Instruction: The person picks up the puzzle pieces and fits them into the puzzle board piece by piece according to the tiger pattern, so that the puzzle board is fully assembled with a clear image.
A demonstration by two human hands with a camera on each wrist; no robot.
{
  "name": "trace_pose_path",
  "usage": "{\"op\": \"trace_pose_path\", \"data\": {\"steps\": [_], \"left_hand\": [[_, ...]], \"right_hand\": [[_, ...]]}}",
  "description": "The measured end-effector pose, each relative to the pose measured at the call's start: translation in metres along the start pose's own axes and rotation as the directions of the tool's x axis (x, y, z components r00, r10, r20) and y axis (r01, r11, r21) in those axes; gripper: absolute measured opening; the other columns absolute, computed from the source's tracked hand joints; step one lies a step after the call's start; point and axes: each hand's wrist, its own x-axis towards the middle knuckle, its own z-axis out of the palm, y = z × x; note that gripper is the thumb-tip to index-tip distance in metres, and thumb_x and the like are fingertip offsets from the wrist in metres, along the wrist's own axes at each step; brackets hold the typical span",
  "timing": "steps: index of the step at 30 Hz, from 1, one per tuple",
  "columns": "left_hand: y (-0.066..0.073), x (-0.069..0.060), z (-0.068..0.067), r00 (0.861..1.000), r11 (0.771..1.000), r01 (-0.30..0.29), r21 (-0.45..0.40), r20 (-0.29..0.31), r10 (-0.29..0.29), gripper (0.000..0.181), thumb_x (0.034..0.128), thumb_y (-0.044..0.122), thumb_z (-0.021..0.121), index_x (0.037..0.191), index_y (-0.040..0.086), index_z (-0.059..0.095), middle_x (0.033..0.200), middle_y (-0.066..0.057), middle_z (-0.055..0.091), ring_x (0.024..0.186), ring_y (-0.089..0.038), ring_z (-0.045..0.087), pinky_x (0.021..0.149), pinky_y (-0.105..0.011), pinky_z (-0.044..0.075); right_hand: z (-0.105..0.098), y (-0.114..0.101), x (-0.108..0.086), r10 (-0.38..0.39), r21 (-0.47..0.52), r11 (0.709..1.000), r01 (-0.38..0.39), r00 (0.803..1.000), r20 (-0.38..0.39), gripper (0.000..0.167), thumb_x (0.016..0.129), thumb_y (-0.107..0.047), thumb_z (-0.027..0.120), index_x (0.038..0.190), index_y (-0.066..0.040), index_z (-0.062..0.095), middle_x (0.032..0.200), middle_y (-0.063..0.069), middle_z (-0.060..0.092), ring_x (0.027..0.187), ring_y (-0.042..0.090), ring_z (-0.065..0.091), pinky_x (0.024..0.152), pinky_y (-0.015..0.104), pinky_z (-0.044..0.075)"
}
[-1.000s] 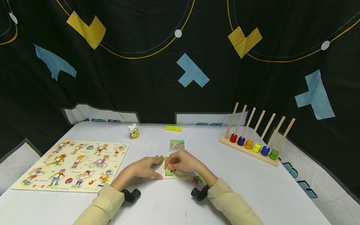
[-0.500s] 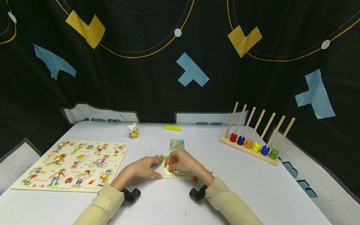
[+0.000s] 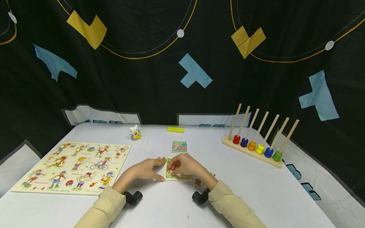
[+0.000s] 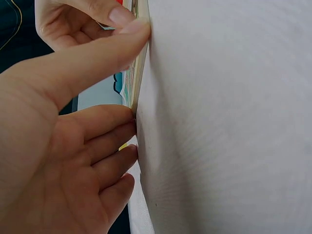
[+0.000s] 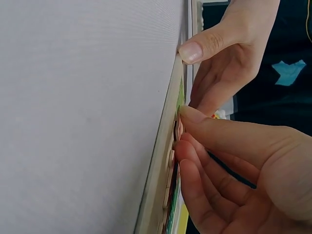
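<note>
A small wooden puzzle board point(image 3: 186, 179) with a green picture lies in the middle of the white table. My left hand point(image 3: 148, 169) steadies its left side, thumb at the near corner and fingers along the edge, fairly straight. Over the board, my right hand point(image 3: 183, 164) pinches a small puzzle piece point(image 5: 179, 127) between thumb and fingertips, low against the board's surface. In the right wrist view other thin pieces point(image 5: 169, 175) sit on the board beside the fingers. My right hand covers much of the picture.
Loose red and green pieces point(image 3: 198, 182) lie by my right wrist. Behind the board are a picture card point(image 3: 179, 146), a yellow block point(image 3: 175, 129) and a small figurine point(image 3: 135, 132). A sports puzzle point(image 3: 71, 167) lies left; a peg stand point(image 3: 252, 150) with coloured beads stands right.
My right fingers have turned and lowered, and the small piece that stuck up beneath them now sits lower at the board. My left hand has stayed put.
</note>
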Motion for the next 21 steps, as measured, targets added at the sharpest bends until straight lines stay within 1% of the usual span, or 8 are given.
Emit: {"op": "trace_pose_path", "data": {"steps": [5, 10, 14, 18, 21], "left_hand": [[0.0, 0.0, 0.0, 1.0, 1.0, 0.002, 0.002, -0.002, -0.002, 0.084, 0.0797, 0.037, 0.078, 0.144, -0.002, 0.04, 0.152, -0.019, 0.032, 0.141, -0.038, 0.025, 0.113, -0.053, 0.022], [-0.001, 0.0, 0.0, 1.0, 1.0, -0.005, 0.009, -0.002, 0.005, 0.084, 0.0799, 0.037, 0.078, 0.144, -0.003, 0.04, 0.151, -0.019, 0.033, 0.14, -0.038, 0.026, 0.113, -0.053, 0.022], [0.0, 0.0, 0.0, 1.0, 1.0, -0.005, 0.01, -0.004, 0.005, 0.084, 0.08, 0.037, 0.078, 0.144, -0.003, 0.04, 0.151, -0.019, 0.033, 0.141, -0.038, 0.026, 0.113, -0.053, 0.022], [0.001, -0.001, -0.001, 1.0, 1.0, 0.005, 0.003, 0.0, -0.005, 0.084, 0.08, 0.036, 0.078, 0.144, -0.002, 0.041, 0.152, -0.018, 0.033, 0.141, -0.037, 0.025, 0.113, -0.053, 0.021], [0.002, -0.001, -0.001, 1.0, 1.0, 0.015, 0.008, 0.003, -0.015, 0.083, 0.0799, 0.036, 0.078, 0.144, -0.002, 0.041, 0.152, -0.018, 0.033, 0.141, -0.037, 0.025, 0.113, -0.053, 0.021]], "right_hand": [[0.001, 0.002, 0.0, 0.043, 0.009, 0.999, -0.043, 0.999, -0.014, 0.01, 0.077, -0.005, 0.08, 0.084, -0.008, 0.073, 0.074, -0.006, 0.065, 0.066, 0.004, 0.058, 0.062, 0.018, 0.048], [-0.001, 0.0, -0.001, 0.048, 0.01, 0.999, -0.048, 0.999, 0.001, 0.006, 0.079, -0.006, 0.079, 0.082, -0.009, 0.075, 0.074, -0.007, 0.067, 0.066, 0.003, 0.059, 0.062, 0.017, 0.05], [-0.005, -0.001, -0.004, 0.0, -0.02, 1.0, 0.0, 0.999, 0.033, 0.011, 0.079, -0.003, 0.078, 0.088, -0.007, 0.076, 0.077, -0.005, 0.069, 0.067, 0.002, 0.059, 0.063, 0.018, 0.05], [-0.012, 0.0, -0.011, -0.064, -0.062, 0.996, 0.068, 0.997, 0.053, 0.016, 0.079, -0.005, 0.078, 0.094, -0.006, 0.074, 0.084, -0.002, 0.07, 0.072, 0.003, 0.06, 0.068, 0.018, 0.05], [-0.019, 0.003, -0.019, -0.075, -0.084, 0.993, 0.079, 0.996, 0.057, 0.017, 0.08, -0.008, 0.078, 0.097, -0.008, 0.073, 0.091, -0.001, 0.07, 0.078, 0.008, 0.062, 0.071, 0.02, 0.05]]}}
